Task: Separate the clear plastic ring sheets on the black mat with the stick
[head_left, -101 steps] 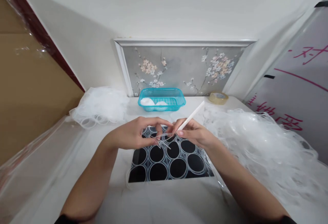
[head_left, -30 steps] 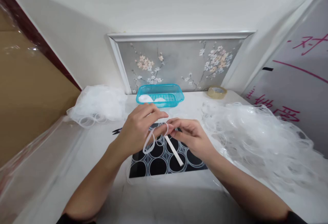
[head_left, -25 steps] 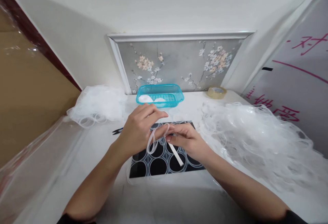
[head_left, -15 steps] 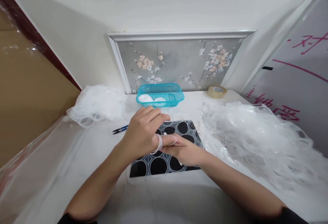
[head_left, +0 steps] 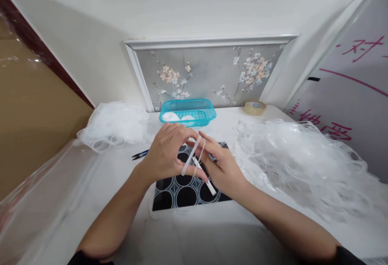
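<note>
White loops [head_left: 190, 156] are stretched round the left hand [head_left: 166, 152], above the black circle-patterned board [head_left: 186, 197]. I read left thumb and fingers as spread apart inside them. Right hand [head_left: 226, 170] has its fingers up at the loops; I can't tell if they pinch. White strip [head_left: 211, 188] lies on the board. Beyond: blue basket [head_left: 210, 114], tape roll [head_left: 255, 108] to its right, translucent piles [head_left: 287, 148] both sides.
</note>
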Tool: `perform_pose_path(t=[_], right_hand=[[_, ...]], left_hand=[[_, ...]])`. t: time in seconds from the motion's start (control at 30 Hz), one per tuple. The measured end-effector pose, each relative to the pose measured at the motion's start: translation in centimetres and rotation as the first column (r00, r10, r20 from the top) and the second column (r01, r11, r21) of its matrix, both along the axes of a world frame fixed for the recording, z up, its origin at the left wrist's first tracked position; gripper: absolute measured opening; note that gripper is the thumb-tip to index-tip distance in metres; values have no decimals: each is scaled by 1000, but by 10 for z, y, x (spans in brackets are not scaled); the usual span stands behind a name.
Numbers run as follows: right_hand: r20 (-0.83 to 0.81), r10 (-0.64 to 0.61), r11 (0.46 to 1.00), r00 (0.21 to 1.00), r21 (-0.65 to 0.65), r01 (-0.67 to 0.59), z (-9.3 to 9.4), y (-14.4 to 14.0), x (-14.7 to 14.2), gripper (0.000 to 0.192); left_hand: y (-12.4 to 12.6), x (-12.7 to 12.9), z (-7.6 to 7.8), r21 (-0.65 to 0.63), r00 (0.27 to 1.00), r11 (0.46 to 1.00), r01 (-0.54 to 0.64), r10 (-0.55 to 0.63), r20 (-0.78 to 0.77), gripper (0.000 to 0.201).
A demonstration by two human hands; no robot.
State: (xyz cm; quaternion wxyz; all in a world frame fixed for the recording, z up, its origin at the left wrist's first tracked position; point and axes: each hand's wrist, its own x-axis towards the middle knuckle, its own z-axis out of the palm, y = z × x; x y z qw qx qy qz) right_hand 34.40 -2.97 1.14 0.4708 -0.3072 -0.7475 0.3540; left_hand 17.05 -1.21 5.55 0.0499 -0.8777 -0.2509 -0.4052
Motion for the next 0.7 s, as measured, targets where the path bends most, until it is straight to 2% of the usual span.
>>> perform_pose_path(t=[0.03,0.1,0.2,0.23,0.37,0.47,0.63,0.7], right_hand=[[59,-59,994,997,90,53,0,-1,2,46],[157,-112,971,981,227,75,1,-3,6,63],[251,-96,952,963,305,15,8,-5,14,79],[276,-87,952,957,307,-2,11,-5,16,80],[344,-64,955,937,292,-42,18,-6,20,84],[369,-60,960,927,276,-48,18,-5,19,85],[376,-75,970,924,244,-20,18,0,22,77],[334,-42,979,941,202,-28,23,3,27,72]], left_hand=[[0,1,-1,-41,999,999,1,1,47,49],[-3,3,-3,-133,991,991,11,6,131,34],[-8,5,0,-261,984,960,97,-54,168,7],[-9,5,1,-309,980,941,139,-86,180,5],[-15,7,6,-515,960,822,243,-126,252,14],[-20,10,6,-600,949,747,288,-139,282,23],[-26,18,4,-685,959,678,265,-109,263,26],[-26,18,5,-711,961,652,262,-110,254,30]])
